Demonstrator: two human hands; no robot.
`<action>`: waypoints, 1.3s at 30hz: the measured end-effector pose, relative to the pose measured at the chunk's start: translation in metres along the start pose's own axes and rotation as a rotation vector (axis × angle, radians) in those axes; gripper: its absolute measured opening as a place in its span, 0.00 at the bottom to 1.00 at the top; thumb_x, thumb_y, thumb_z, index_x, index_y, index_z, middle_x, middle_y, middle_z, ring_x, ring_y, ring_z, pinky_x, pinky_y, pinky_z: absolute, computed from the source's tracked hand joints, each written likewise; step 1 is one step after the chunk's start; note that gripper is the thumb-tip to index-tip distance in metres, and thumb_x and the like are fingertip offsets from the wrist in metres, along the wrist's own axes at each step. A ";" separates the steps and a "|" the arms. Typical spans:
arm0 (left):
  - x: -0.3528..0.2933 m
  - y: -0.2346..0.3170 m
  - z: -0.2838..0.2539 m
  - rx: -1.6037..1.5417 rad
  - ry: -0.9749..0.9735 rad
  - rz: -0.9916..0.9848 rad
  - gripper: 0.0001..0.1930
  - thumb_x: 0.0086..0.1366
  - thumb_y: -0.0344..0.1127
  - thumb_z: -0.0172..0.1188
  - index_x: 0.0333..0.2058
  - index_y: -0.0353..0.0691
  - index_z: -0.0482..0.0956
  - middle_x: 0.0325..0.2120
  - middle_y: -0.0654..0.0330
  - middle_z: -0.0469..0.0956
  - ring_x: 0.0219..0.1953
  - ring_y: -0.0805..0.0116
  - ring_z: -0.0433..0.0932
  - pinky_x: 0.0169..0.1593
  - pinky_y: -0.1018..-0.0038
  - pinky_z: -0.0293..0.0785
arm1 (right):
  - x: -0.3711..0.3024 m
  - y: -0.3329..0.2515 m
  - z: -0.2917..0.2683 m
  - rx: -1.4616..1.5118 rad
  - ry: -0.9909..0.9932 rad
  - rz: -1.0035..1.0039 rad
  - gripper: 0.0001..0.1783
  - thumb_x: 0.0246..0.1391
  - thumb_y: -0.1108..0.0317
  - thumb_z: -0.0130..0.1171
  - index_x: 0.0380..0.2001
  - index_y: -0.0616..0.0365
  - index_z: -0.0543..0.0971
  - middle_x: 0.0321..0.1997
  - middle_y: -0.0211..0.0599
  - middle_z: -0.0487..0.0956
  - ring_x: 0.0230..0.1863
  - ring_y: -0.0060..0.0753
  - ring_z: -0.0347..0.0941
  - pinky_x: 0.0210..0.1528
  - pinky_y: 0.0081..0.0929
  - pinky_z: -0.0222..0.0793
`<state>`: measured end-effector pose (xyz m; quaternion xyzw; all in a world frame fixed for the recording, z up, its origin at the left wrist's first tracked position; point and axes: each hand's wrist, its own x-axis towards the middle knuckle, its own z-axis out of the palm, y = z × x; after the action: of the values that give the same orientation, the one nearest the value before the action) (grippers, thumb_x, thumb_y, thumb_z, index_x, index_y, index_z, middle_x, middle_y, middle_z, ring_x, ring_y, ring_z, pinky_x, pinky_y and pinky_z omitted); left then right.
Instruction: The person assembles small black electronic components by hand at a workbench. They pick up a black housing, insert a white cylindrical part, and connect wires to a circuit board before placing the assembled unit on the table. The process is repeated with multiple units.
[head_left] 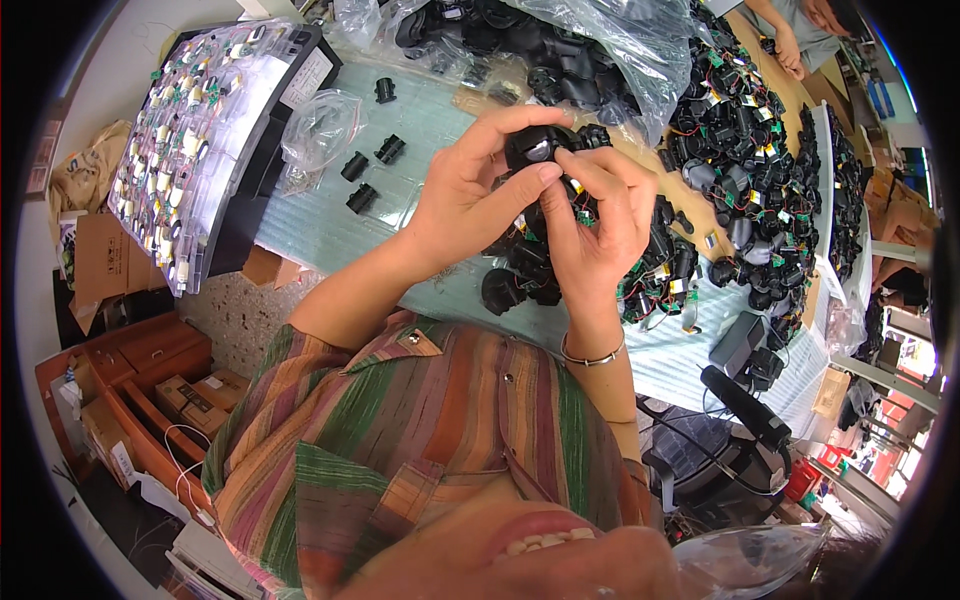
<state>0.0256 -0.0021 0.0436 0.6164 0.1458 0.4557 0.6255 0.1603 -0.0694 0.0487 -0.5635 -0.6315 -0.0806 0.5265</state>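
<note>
Over the middle of the worktable I hold a rounded, glossy black plastic housing (pixel 531 146). My left hand (pixel 470 190) grips it from the left, with index finger curled over its top and thumb beneath. My right hand (pixel 600 215) pinches at its right side with thumb and fingertips. Whether a small part sits between those right fingertips is hidden. Just below and behind my right hand lie black housings (pixel 505 290) with wires and green circuit boards. Several short black cylindrical parts (pixel 390 150) rest on the table left of my hands.
Trays of small circuit boards (pixel 190 130) stand at the left beside a clear plastic bag (pixel 322 130). A larger bag of black parts (pixel 570 60) lies at the back. Wired black housings (pixel 740 170) cover the right side. Another person's hand (pixel 790 52) shows at the far right.
</note>
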 end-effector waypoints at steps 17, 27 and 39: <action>-0.013 0.004 0.006 0.200 0.122 0.197 0.19 0.67 0.26 0.59 0.56 0.33 0.69 0.47 0.56 0.76 0.44 0.75 0.76 0.47 0.78 0.74 | 0.007 -0.004 -0.003 0.181 -0.006 -0.029 0.25 0.40 0.76 0.75 0.46 0.59 0.83 0.50 0.43 0.80 0.44 0.40 0.79 0.47 0.31 0.77; 0.010 0.006 0.001 -0.319 0.074 0.061 0.17 0.74 0.28 0.48 0.58 0.33 0.63 0.54 0.45 0.73 0.54 0.51 0.77 0.57 0.54 0.77 | 0.015 0.010 -0.036 0.327 0.001 0.138 0.30 0.41 0.74 0.76 0.52 0.56 0.80 0.52 0.41 0.78 0.48 0.34 0.77 0.49 0.29 0.75; 0.000 0.016 0.024 -0.430 -0.162 -0.032 0.26 0.67 0.21 0.55 0.63 0.32 0.62 0.55 0.46 0.74 0.55 0.59 0.76 0.62 0.59 0.72 | -0.177 -0.035 -0.172 0.324 0.277 0.907 0.13 0.59 0.76 0.64 0.47 0.62 0.80 0.39 0.33 0.80 0.36 0.18 0.74 0.41 0.17 0.71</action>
<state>0.0372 -0.0199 0.0627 0.5010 0.0045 0.4154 0.7593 0.1977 -0.3121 0.0065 -0.6763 -0.2517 0.1815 0.6681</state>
